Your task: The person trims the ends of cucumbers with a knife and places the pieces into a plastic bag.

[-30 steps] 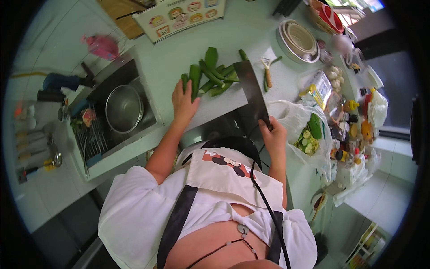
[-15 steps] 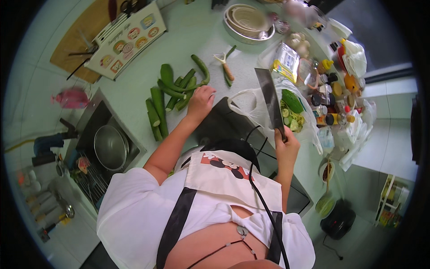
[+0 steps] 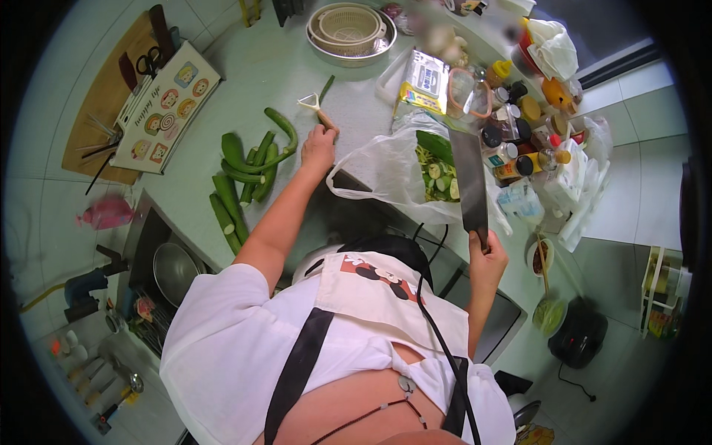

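My right hand (image 3: pixel 489 252) is wrapped round the handle of a cleaver (image 3: pixel 469 178), its broad blade pointing away over the right side of a white plastic bag (image 3: pixel 363 159). Green peelings and cut pieces (image 3: pixel 439 174) lie in that bag. Fingers curled, my left hand (image 3: pixel 318 148) is at the near end of a wooden-handled peeler (image 3: pixel 326 120) and a thin green vegetable (image 3: pixel 328 86) beneath it. My hand hides that vegetable's near end, so its exact grip is unclear. Several long green cucumber-like vegetables (image 3: pixel 234 208) lie to its left.
Nested strainers sit in a metal bowl (image 3: pixel 356 55) at the back. Jars and bottles (image 3: pixel 530 133) crowd the right side, beside a wipes pack (image 3: pixel 424 83). At left are a knife rack (image 3: pixel 165 111) and a sink with a metal basin (image 3: pixel 174 271). A black cable hangs down my front.
My left hand has moved from beside the long green vegetables to the peeler and thin vegetable. The cleaver has shifted right across the bag. The whole view has turned somewhat right.
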`<state>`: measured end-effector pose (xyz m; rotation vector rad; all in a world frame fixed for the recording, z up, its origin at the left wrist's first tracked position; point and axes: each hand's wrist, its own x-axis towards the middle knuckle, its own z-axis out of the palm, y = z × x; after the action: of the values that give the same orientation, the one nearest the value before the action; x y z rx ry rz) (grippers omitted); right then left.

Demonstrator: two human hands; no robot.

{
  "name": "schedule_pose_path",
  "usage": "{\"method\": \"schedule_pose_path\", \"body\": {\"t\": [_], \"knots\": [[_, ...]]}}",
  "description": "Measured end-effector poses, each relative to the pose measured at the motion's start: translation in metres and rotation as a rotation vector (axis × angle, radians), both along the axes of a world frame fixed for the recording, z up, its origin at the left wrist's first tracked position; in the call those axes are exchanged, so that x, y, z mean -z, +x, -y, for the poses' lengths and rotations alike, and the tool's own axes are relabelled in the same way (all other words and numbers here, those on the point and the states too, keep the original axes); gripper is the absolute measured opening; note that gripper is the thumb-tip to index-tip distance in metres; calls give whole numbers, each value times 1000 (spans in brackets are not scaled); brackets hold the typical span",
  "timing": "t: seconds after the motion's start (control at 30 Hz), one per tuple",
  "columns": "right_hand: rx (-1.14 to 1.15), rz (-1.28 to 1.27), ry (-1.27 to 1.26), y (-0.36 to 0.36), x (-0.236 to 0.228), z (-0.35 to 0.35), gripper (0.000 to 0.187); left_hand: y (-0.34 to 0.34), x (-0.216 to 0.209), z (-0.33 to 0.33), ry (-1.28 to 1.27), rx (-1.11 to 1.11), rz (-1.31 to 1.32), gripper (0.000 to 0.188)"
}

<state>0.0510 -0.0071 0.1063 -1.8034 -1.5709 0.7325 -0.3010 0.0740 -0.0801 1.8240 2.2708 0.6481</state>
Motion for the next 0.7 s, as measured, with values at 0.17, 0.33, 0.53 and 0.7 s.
{"method": "schedule_pose_path", "body": {"t": [0.17,0.33,0.53,0.7], "knots": [[-62,-76,9,6,-8,-10,23,1,-2,1,-25,-61,43,27],[-181,-163,-19,-11,-14,-21,24,2,-21,16,181,-116,190,24],[-389,-123,66,-53,-26,-41,39,-12,-54,73,248,-216,452,12],[-627,174,260,-95,-39,-59,46,-31,-70,133,206,-322,667,12]]}}
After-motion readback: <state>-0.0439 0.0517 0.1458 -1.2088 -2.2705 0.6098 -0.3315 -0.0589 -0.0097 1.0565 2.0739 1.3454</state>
